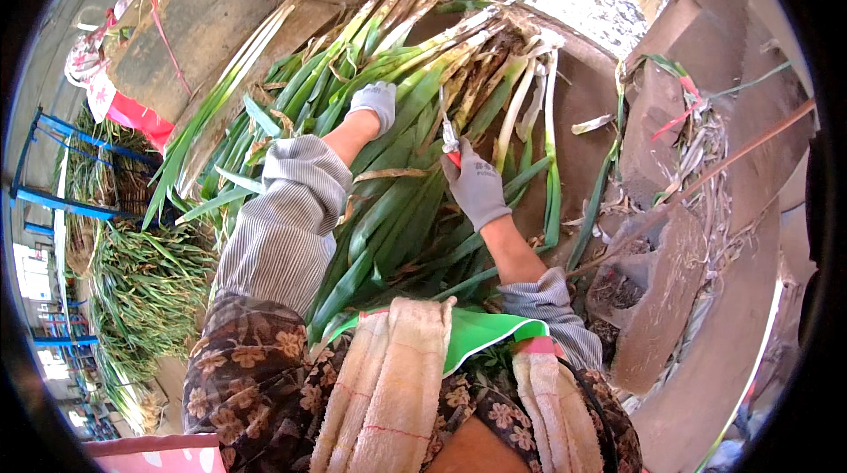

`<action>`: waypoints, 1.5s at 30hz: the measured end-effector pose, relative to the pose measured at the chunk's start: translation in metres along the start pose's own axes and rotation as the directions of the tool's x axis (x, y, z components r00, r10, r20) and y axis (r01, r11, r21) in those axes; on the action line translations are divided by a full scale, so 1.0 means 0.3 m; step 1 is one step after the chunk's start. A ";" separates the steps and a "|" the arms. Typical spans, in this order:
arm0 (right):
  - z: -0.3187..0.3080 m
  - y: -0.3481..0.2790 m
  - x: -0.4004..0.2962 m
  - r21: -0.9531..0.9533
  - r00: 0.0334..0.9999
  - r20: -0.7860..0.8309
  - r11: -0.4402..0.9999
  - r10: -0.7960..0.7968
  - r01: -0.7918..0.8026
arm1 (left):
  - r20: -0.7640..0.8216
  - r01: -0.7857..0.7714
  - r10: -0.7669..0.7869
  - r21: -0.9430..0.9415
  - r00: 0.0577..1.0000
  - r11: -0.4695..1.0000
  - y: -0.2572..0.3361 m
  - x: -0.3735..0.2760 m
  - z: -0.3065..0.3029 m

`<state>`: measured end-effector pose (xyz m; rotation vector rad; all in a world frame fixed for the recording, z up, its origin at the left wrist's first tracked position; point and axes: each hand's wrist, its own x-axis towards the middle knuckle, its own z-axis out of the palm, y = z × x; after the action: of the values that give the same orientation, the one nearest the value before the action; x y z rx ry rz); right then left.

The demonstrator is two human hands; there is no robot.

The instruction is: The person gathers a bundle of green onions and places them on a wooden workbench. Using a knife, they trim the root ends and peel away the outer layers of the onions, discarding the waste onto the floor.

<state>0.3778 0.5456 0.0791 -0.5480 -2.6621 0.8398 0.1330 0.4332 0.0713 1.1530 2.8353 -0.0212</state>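
A thick pile of long green onions (397, 208) lies before me, their pale stalks and roots pointing away. My left hand (376, 106), in a grey glove, is curled over the green part of some stalks near the pile's middle; its fingertips are hidden. My right hand (478, 185), gloved too, grips a red-handled cutting tool (450, 137) with a thin metal blade pointing away from me over the leaves. The exact kind of tool is hard to tell. A few cleaner, white-stemmed green onions (552, 122) lie just right of the pile.
More cleaned green onions (248, 56) rest at the pile's left edge, beside a brown padded block (198, 23). Large onion heaps (149, 294) stand at left near a blue metal frame (73, 201). A thin brown pole (721, 165) crosses the right side, over peeled scraps (701, 162).
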 end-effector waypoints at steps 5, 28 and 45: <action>-0.039 0.042 -0.025 0.006 1.000 -0.003 1.000 0.027 -0.027 | 0.238 -0.011 -0.010 0.086 0.971 0.996 0.060 0.034 -0.079; 0.116 0.100 -0.138 0.005 0.980 0.124 0.987 0.156 -0.158 | 0.148 0.126 -0.094 -0.228 0.985 0.966 0.311 -0.215 -0.043; 0.115 0.500 0.737 -0.234 0.895 0.041 0.875 0.444 -0.423 | 0.158 -0.040 0.080 -0.243 0.984 0.969 0.263 -0.155 -0.047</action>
<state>0.2092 0.7394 -0.0016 -1.2286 -2.7770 0.6926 0.2203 0.4579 0.0904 1.1264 2.5703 0.2117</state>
